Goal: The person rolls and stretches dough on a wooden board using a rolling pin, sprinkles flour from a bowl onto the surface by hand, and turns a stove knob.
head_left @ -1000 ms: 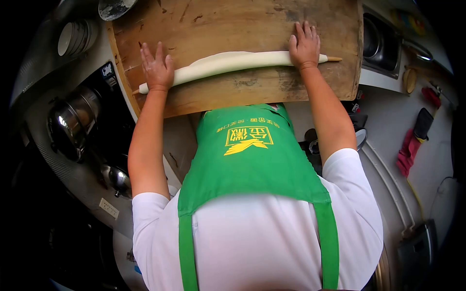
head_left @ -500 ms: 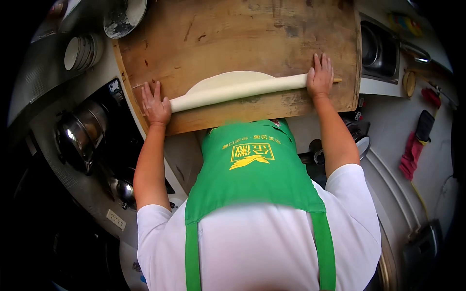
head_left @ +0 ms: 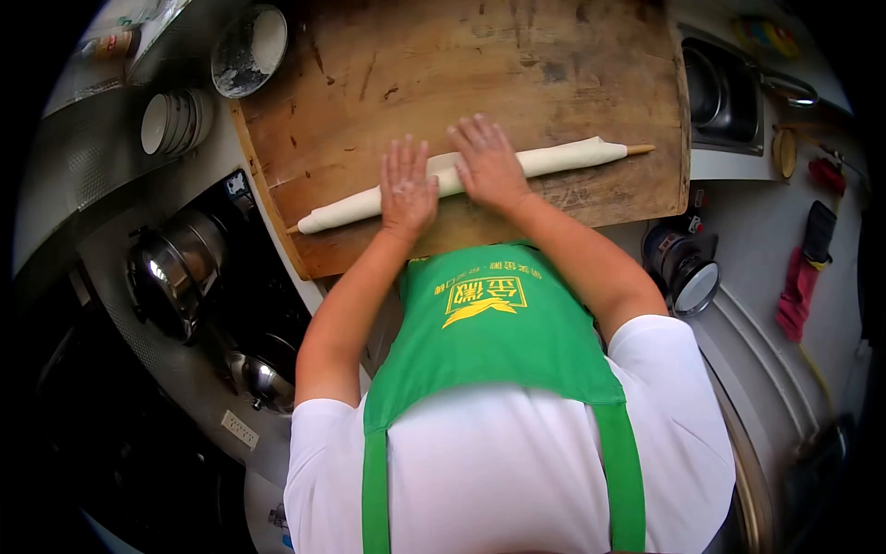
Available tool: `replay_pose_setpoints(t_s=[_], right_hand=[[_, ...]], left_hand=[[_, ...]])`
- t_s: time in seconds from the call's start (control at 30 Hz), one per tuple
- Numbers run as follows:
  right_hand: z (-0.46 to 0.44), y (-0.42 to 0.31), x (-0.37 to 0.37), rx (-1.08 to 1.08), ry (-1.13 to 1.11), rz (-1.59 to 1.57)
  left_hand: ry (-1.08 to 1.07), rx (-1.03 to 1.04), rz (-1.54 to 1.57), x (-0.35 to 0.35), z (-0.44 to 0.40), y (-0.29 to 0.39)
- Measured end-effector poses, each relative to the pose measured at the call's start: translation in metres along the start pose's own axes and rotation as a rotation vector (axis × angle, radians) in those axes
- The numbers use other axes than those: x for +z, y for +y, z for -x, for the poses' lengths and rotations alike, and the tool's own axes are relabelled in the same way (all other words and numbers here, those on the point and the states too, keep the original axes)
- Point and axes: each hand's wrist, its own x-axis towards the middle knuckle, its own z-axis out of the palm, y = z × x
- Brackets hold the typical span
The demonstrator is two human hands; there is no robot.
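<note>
Pale dough [head_left: 563,158] is wrapped in a long roll around a thin wooden rolling pin [head_left: 640,149], whose tips stick out at both ends. The roll lies slantwise across a wooden board [head_left: 443,74]. Near its middle, my left hand [head_left: 408,187] rests on the dough with the fingers stretched out. Close beside it on the right, my right hand [head_left: 489,166] lies flat on the roll, palm down. A narrow flap of dough shows behind the roll between my hands.
A floury metal bowl [head_left: 250,51] stands at the board's upper left corner, near stacked bowls [head_left: 175,122]. Shiny pots [head_left: 175,268] are on the left. A sink [head_left: 724,92] lies to the right. A green apron [head_left: 498,351] hangs at the board's front edge.
Both my hands have moved inward from the ends of the roll to its middle. Less unrolled dough shows behind the roll. The view has shifted slightly.
</note>
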Motion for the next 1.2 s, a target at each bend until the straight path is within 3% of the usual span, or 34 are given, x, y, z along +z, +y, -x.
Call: replay_pose_setpoints(t_s=[0.1, 0.23, 0.33, 0.47, 0.5, 0.57, 0.6, 0.7, 0.8, 0.9, 1.07, 1.2], right_hand=[[-0.041, 0.011, -0.015, 0.100, 0.157, 0.007], [-0.064, 0.044, -0.015, 0.258, 0.266, -0.050], [0.022, 0.042, -0.022, 0.228, 0.167, 0.027], [0.018, 0.063, -0.047, 0.168, 0.032, 0.115], [0.005, 0.071, -0.046, 0.166, 0.031, 0.113], [-0.031, 0.098, -0.042, 0.364, 0.245, 0.072], [-0.036, 0.115, -0.047, 0.426, 0.241, 0.069], [0.016, 0.130, -0.039, 0.505, 0.259, 0.105], [0.060, 0.129, -0.050, 0.330, 0.148, 0.170], [0.036, 0.149, -0.059, 0.336, 0.156, 0.174], [0.026, 0.175, -0.056, 0.576, 0.298, 0.121], [0.077, 0.163, -0.047, 0.544, 0.206, 0.216]], left_hand=[[0.069, -0.153, 0.093, -0.015, -0.045, -0.011], [0.195, -0.207, 0.081, -0.022, -0.058, -0.034], [0.049, -0.134, -0.013, -0.006, 0.016, -0.029], [-0.024, -0.034, 0.000, -0.012, 0.009, -0.043], [-0.025, -0.036, -0.001, -0.019, -0.009, -0.050], [0.121, -0.186, 0.029, -0.033, -0.046, -0.067], [0.118, -0.194, 0.035, -0.034, -0.036, -0.074], [0.136, -0.262, -0.026, -0.030, -0.007, -0.094], [0.045, -0.158, -0.066, -0.023, 0.031, -0.100], [0.088, -0.139, -0.027, -0.037, 0.009, -0.119], [0.225, -0.290, 0.027, -0.041, 0.000, -0.152], [0.086, -0.280, -0.166, -0.027, 0.062, -0.141]])
